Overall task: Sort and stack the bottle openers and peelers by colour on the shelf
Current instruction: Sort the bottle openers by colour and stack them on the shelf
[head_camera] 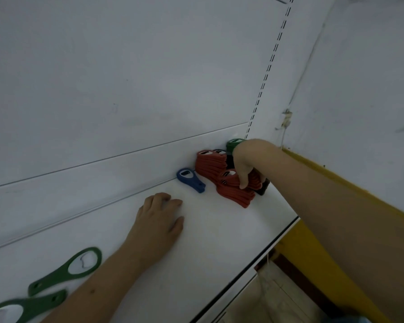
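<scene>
A stack of red bottle openers (210, 163) leans against the back panel of the white shelf (196, 252). My right hand (245, 164) rests on a second pile of red openers (234, 193) in front of it, its fingers gripping the top red one (229, 177). A single blue opener (190, 179) lies just left of the red stack. Behind my right hand a green opener (233, 144) and a dark one (262, 187) partly show. My left hand (160, 217) lies flat on the shelf, holding nothing. Two green openers (68, 270) lie at the lower left.
The shelf's front edge (266, 250) runs diagonally at the right, with a yellow wall band (336, 183) and floor beyond. A slotted upright (266, 73) rises at the back right corner.
</scene>
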`<act>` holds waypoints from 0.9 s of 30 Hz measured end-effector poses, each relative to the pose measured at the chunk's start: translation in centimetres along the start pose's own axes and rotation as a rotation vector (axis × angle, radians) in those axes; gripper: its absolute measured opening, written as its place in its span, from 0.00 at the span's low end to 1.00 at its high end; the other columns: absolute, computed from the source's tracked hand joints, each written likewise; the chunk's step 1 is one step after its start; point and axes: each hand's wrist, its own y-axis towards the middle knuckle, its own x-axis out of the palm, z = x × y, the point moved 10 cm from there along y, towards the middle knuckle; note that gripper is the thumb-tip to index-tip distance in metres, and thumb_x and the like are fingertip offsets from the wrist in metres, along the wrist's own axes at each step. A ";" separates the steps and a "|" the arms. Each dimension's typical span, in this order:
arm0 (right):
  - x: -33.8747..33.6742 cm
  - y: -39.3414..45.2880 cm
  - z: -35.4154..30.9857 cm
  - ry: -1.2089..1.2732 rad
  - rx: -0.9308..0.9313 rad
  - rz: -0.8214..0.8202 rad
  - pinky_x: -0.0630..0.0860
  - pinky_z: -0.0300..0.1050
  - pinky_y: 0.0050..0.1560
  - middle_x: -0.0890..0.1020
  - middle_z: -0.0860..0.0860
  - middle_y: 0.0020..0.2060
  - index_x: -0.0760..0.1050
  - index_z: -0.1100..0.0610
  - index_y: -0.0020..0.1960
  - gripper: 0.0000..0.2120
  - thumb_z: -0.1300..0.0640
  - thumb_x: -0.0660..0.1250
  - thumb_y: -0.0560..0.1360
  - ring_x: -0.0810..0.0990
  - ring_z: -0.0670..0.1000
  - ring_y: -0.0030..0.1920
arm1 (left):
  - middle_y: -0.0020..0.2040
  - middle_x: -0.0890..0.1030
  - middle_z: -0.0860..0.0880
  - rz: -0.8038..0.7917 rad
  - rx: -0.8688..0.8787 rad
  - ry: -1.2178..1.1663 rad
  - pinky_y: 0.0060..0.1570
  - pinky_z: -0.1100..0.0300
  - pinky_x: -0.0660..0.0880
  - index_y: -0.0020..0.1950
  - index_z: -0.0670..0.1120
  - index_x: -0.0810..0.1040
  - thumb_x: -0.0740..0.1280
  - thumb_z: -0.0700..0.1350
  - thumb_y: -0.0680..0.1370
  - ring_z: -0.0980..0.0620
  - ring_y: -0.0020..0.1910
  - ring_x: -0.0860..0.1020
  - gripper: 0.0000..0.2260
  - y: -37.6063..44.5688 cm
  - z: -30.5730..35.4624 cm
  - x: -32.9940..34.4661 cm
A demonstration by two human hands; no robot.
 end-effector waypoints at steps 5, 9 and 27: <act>0.2 1.5 -0.7 -0.011 -0.003 -0.006 0.72 0.48 0.64 0.72 0.57 0.70 0.63 0.62 0.75 0.32 0.52 0.70 0.77 0.75 0.55 0.66 | 0.66 0.71 0.45 0.002 0.002 0.003 0.62 0.51 0.68 0.69 0.48 0.74 0.49 0.61 0.75 0.44 0.66 0.69 0.30 0.0 -0.1 0.1; 0.5 2.4 -0.6 0.018 -0.015 0.000 0.74 0.48 0.62 0.74 0.58 0.68 0.66 0.63 0.72 0.30 0.52 0.71 0.76 0.77 0.57 0.64 | 0.66 0.70 0.45 -0.010 -0.004 0.022 0.63 0.51 0.67 0.69 0.49 0.74 0.48 0.61 0.75 0.44 0.66 0.69 0.30 0.1 -0.1 0.2; 0.6 2.6 0.4 0.193 -0.043 0.166 0.78 0.51 0.59 0.78 0.57 0.54 0.70 0.63 0.68 0.30 0.52 0.75 0.72 0.80 0.56 0.55 | 0.68 0.68 0.47 -0.004 -0.002 0.025 0.65 0.52 0.64 0.71 0.50 0.72 0.46 0.63 0.73 0.46 0.68 0.66 0.33 0.1 0.0 0.1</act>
